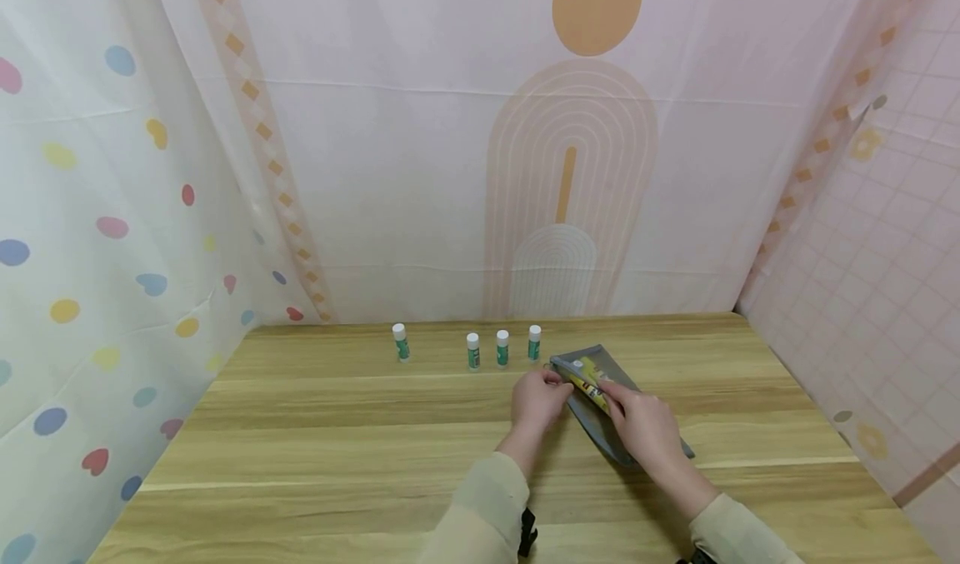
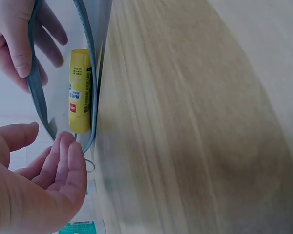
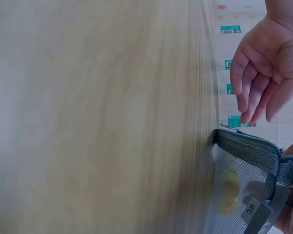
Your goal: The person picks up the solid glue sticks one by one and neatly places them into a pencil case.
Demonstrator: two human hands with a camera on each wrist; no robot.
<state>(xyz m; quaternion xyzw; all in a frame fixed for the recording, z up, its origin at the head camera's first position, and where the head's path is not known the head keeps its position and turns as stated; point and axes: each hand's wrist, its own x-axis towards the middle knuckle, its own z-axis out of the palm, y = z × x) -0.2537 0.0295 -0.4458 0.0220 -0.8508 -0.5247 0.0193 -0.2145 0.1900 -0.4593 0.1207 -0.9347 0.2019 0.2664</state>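
A grey mesh zip pouch [image 1: 617, 447] lies on the table, its mouth held apart. My right hand [image 1: 651, 431] grips one rim; in the left wrist view that hand [image 2: 19, 36] has its thumb outside the rim and its fingers inside. A yellow glue stick [image 2: 79, 92] is within the pouch, and more yellow shows through the mesh [image 3: 224, 204] in the right wrist view. Beside the zip end is my left hand [image 1: 540, 397], its fingers [image 3: 254, 87] loosely bent with nothing held.
Several glue sticks with white caps and green labels stand behind the hands: one farther left [image 1: 401, 343], others [image 1: 473, 352] nearer the pouch. The wooden table [image 1: 315, 447] meets patterned curtains [image 1: 405, 172] at its back and sides.
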